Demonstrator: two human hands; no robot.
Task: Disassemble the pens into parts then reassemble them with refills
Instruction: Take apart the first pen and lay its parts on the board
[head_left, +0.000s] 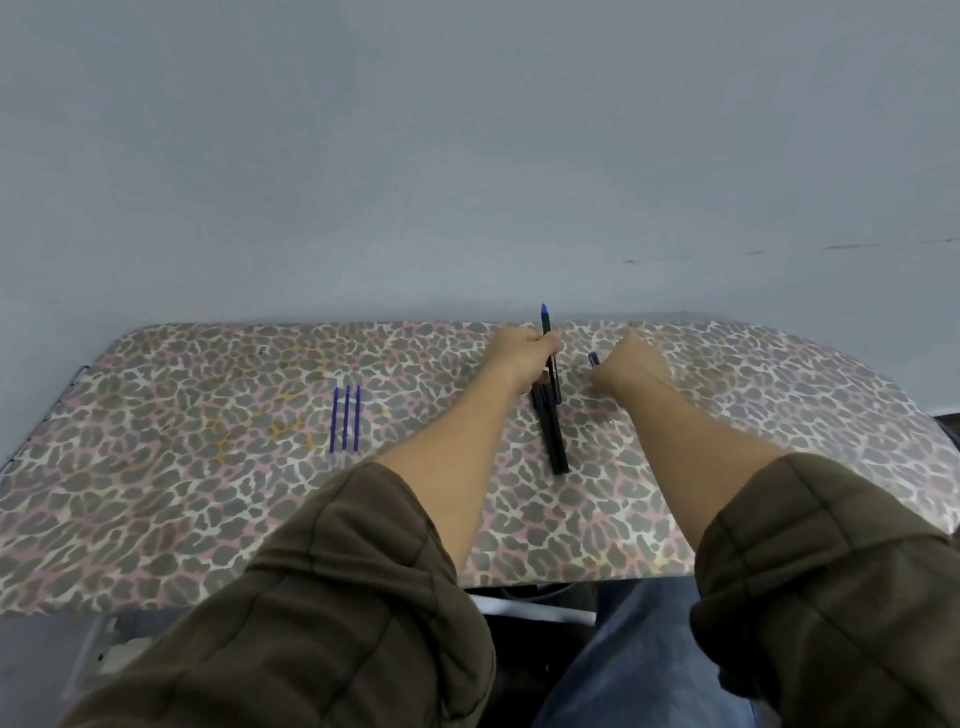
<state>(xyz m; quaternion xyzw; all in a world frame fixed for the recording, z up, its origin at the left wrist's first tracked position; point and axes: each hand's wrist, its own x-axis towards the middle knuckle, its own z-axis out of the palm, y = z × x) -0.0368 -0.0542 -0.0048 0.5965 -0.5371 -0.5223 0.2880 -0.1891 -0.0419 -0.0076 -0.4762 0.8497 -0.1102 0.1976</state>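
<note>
My left hand (522, 356) grips a black pen (549, 353) with a blue end, held nearly upright above the table's far side. To its right, my right hand (631, 364) is closed around a small dark blue part (594, 359), likely the pen's cap, which pokes out at the thumb side. Two more black pens (553, 441) lie side by side on the table just below my left hand. Three blue refills (345, 420) lie parallel on the table, well left of both hands.
The table (182, 493) wears a leopard-print cover and stands against a plain grey wall (467, 156). Its front edge runs near my sleeves; my blue-jeaned knees (623, 660) show below it.
</note>
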